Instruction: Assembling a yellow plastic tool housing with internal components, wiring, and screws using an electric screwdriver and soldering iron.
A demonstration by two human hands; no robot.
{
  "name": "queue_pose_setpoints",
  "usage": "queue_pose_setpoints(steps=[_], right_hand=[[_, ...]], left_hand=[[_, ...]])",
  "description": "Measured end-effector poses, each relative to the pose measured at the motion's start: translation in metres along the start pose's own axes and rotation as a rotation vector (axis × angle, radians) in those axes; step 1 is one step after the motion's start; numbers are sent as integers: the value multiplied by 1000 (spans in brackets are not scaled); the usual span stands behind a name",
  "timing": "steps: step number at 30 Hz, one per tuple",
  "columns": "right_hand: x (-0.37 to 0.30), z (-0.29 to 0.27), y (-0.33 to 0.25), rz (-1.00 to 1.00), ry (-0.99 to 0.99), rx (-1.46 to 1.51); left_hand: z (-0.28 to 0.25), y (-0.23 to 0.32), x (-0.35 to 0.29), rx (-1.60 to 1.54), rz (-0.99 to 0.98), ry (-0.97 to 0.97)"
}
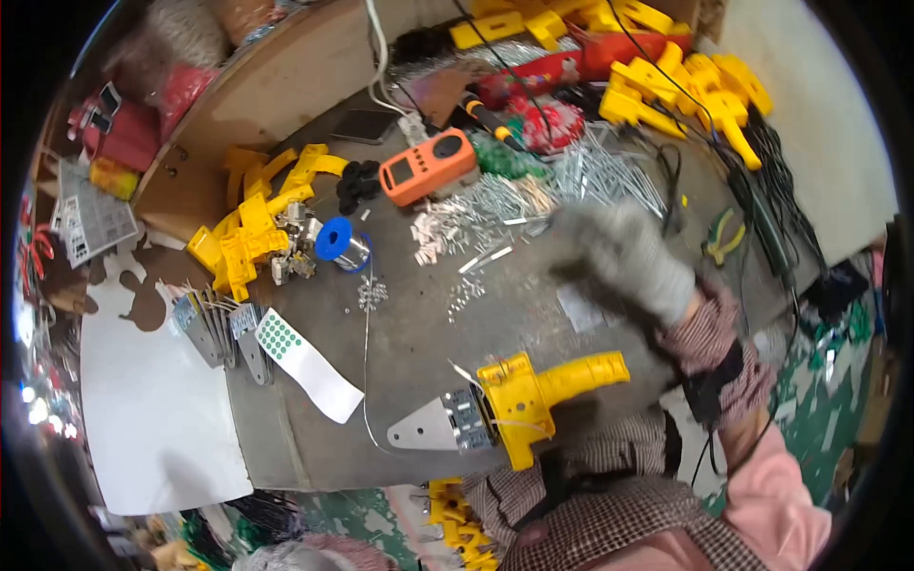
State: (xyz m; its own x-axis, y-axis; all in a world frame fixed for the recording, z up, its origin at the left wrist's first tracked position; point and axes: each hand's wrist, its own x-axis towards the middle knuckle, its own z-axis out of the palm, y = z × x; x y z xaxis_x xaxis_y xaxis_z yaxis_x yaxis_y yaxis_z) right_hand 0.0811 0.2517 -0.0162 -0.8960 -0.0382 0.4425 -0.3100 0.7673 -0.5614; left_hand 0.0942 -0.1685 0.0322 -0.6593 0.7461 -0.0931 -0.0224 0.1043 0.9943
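My right hand (633, 265), in a grey knitted glove, is over the right part of the bench beside a heap of long metal screws (609, 176). Its fingers are smeared by motion, so what they hold, if anything, does not show. At the bottom edge, a grey gloved shape that looks like my left hand (295, 556) is mostly cut off, fingers hidden. Near the bench's front lies a yellow plastic housing with a handle (519, 404), joined to a tapered grey metal plate (424, 425). Thin white wires come out of it. No hand touches it.
An orange meter (428, 168), a blue solder spool (335, 240) and small pale parts (440, 235) lie behind. Yellow housings (249, 238) are piled left and more yellow handles (700, 86) back right. Pliers (722, 236), a soldering iron (769, 228) and a green-dotted sticker strip (314, 371) lie about.
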Motion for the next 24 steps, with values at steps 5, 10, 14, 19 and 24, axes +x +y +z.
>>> queue_pose_setpoints(steps=[5,10,14,19,24], right_hand=[[3,31,-22,242,-421,607],[-20,47,-37,334,-716,730],[-1,48,-72,491,-713,748],[-8,64,-66,410,-588,761],[-8,61,-63,514,-702,742]], left_hand=[[-6,6,17,680,-547,-738],[19,-25,83,497,-29,323],[12,-61,142,461,4,181],[5,-59,155,619,-136,65],[15,-28,134,796,397,113]])
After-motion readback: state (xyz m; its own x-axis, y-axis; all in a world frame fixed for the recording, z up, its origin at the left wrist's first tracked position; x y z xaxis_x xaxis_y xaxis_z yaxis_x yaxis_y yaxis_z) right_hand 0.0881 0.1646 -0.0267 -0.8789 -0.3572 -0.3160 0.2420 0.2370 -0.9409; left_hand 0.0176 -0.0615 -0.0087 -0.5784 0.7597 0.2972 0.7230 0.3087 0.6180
